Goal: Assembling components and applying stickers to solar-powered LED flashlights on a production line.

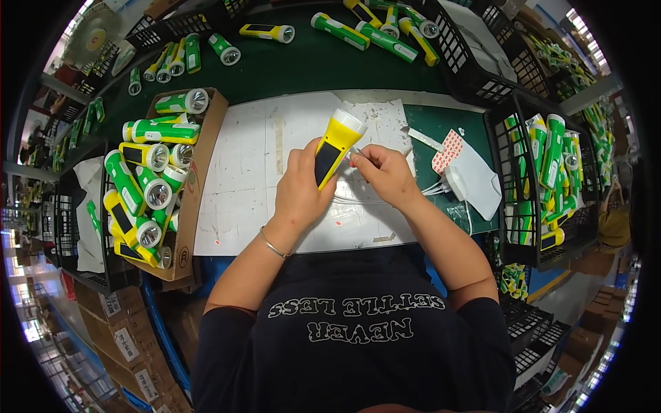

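My left hand (301, 182) is wrapped round a yellow flashlight (334, 148) with a dark panel along its body. The flashlight is tilted, its white head pointing up and away from me. Close against its right side, my right hand (387, 172) pinches a small white piece that looks like a cable plug (353, 152); the fingertips partly hide it. White cable (430, 188) passes under my right hand and leads to a round white device (456, 182) on the right. A white worn sheet (255, 172) covers the table beneath both hands.
At left stands a cardboard box (200, 179) of green and yellow flashlights. A black crate (509, 224) holding more is at right. Loose flashlights (339, 32) lie along the green far surface (275, 69). A red-dotted strip (448, 150) and white paper (480, 186) lie near the cable.
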Available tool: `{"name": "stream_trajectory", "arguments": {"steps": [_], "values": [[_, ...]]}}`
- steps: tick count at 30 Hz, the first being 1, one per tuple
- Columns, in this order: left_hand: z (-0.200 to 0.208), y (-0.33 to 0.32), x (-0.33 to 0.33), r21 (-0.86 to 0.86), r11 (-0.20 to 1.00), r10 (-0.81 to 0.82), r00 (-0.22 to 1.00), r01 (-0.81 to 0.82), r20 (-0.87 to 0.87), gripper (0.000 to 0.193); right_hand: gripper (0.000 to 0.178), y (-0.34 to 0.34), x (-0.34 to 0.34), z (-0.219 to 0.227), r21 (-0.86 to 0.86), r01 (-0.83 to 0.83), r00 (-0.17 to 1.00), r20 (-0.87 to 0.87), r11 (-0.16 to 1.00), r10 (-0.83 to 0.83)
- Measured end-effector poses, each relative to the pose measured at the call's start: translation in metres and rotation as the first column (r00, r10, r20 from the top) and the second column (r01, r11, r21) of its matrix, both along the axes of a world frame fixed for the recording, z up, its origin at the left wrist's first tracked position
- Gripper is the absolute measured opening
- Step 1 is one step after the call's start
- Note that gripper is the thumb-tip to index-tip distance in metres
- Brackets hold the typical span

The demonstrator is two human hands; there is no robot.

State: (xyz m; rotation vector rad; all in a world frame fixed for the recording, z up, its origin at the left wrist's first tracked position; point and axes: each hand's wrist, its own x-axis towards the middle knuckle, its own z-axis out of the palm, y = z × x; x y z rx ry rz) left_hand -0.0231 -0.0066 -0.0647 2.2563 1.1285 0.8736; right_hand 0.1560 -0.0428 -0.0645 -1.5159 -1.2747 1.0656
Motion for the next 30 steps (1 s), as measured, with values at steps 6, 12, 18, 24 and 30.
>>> {"name": "stream_trajectory", "arguments": {"steps": [6, 12, 18, 24, 30], "values": [[0.001, 0.003, -0.001, -0.043, 0.999, 0.005, 1.000, -0.006, -0.022, 0.064, 0.025, 0.003, -0.003, -0.002, 0.008, 0.017, 0.999, -0.048, 1.000, -0.016], [-0.006, 0.022, -0.017, -0.028, 0.982, 0.188, 0.982, -0.188, -0.012, 0.063, 0.032, -0.017, -0.008, 0.021, -0.121, -0.156, 0.897, 0.398, 0.980, 0.192], [0.007, 0.000, 0.018, -0.683, 0.509, 0.292, 0.642, 0.524, 0.709, 0.038, 0.044, -0.015, -0.016, -0.001, -0.064, -0.283, 0.945, -0.190, 0.957, 0.266], [0.023, 0.008, 0.014, -0.618, 0.556, 0.209, 0.626, 0.556, 0.752, 0.051, 0.036, -0.041, 0.081, 0.055, 0.100, 0.318, 0.944, 0.059, 0.943, -0.325], [0.011, 0.018, 0.005, -0.698, 0.532, 0.203, 0.728, 0.479, 0.655, 0.048, 0.062, -0.104, 0.226, 0.118, 0.208, 0.739, 0.121, 0.894, 0.640, -0.431]]}}
